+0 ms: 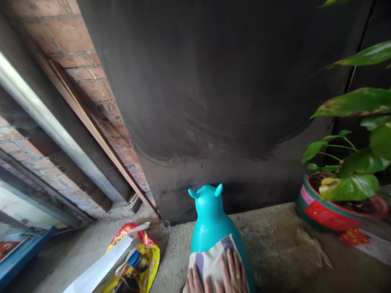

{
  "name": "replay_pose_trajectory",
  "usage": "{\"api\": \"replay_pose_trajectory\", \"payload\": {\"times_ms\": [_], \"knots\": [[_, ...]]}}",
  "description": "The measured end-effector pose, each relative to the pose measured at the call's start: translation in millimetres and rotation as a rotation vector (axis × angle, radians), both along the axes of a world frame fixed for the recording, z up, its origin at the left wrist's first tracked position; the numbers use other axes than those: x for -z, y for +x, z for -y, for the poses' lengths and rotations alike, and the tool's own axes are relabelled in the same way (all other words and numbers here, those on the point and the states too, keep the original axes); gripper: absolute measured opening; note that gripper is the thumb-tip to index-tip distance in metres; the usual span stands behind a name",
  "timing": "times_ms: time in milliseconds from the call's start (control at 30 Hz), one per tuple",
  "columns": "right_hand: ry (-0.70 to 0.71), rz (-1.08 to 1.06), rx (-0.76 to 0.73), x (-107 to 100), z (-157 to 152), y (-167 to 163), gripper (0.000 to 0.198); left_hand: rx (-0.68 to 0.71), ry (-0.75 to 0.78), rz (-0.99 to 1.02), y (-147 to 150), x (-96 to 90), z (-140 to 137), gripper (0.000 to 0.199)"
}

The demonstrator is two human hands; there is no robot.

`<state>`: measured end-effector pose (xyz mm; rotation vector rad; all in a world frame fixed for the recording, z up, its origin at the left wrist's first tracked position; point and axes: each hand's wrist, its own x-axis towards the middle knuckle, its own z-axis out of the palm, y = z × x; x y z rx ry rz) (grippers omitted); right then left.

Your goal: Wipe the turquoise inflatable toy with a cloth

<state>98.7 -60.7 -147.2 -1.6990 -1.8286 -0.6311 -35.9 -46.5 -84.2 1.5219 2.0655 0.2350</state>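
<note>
1. Our cloth, pale with purple stripes, lies draped over the back of the turquoise animal toy, at the bottom centre of the view. The toy stands upright on the concrete ledge, ears up, head pointing away from us toward the dark wall.
2. Our right hand lies flat on the cloth, fingers spread and extended, pressing rather than gripping; a ring shows on one finger.
3. Our left hand sits just beside it at the cloth's lower left edge, fingers likewise flat; only the fingertips are in frame.
4. The key relation: the toy's long axis runs up and away from both hands, and the cloth sits directly under them. The right hand reaches higher up the toy.
5. Left of the toy, a yellow and red bag with a white strip across it lies on the ledge.
6. Well apart to the right, a potted plant stands in a red and green pot, leaves overhanging.
7. A brick wall rises at the left.
8. Nothing stands between hands and toy.
</note>
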Motion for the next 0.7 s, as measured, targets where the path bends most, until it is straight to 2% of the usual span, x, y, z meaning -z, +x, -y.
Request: {"api": "replay_pose_trajectory", "payload": {"times_ms": [33,67,167,233,300,400,500,600,700], "knots": [[-0.047,-0.002,-0.074,-10.0,-6.2,2.6,0.076,-0.007,0.025,-0.086,0.1,3.4,-1.2,0.063],[-0.153,-0.033,-0.085,-20.7,-12.9,5.1,0.076,0.008,0.056,-0.183,1.3,5.2,-4.0,0.065],[-0.397,-0.155,-0.093,-49.0,-34.4,10.1,0.068,0.184,0.108,-0.434,7.9,0.9,-18.7,0.052],[-0.497,-0.219,-0.114,-60.1,-46.7,11.2,0.065,0.311,0.097,-0.541,11.3,-6.7,-28.6,0.045],[-0.538,-0.256,-0.132,-64.8,-53.6,11.4,0.064,0.349,0.066,-0.598,11.9,-13.2,-34.4,0.049],[-0.494,-0.266,-0.125,-63.4,-50.3,12.1,0.065,0.350,0.007,-0.586,8.4,-14.6,-32.5,0.055],[-0.365,-0.221,-0.095,-53.5,-30.1,14.8,0.066,0.367,-0.014,-0.544,5.6,-8.3,-19.2,0.055],[-0.216,-0.169,-0.056,-31.8,3.0,19.9,0.068,0.223,0.033,-0.471,10.0,-2.1,2.2,0.050],[-0.103,-0.191,0.001,1.2,39.3,22.5,0.066,0.087,0.129,-0.421,18.3,1.2,26.1,0.059]]}}
